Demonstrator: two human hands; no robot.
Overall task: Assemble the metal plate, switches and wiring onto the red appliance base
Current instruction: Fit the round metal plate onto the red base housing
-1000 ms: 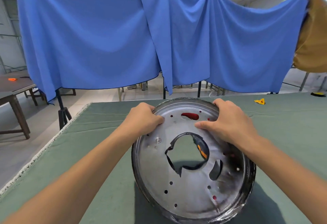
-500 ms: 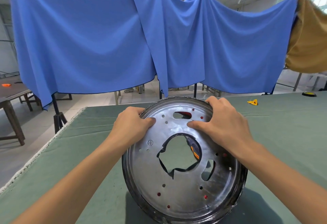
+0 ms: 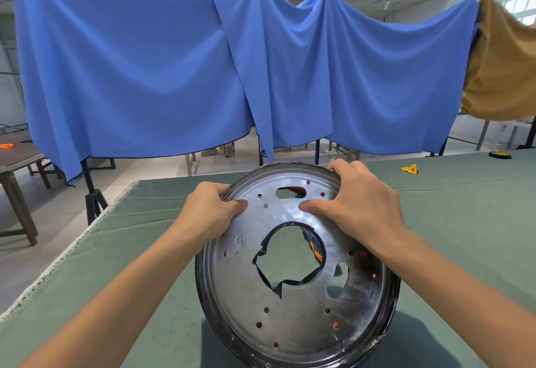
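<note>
Metal plate [image 3: 293, 303] tilted, left hand [image 3: 207, 213] and right hand [image 3: 359, 203] gripping its upper rim.

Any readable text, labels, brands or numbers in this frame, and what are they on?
No text can be read.
Metal plate: a small round embossed stamp below the left hand; its characters are too small and blurred to read.
Nothing legible on the table's small yellow object or anything else.

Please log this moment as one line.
left hand: grips plate rim | right hand: grips rim | plate: tilted on table
</note>
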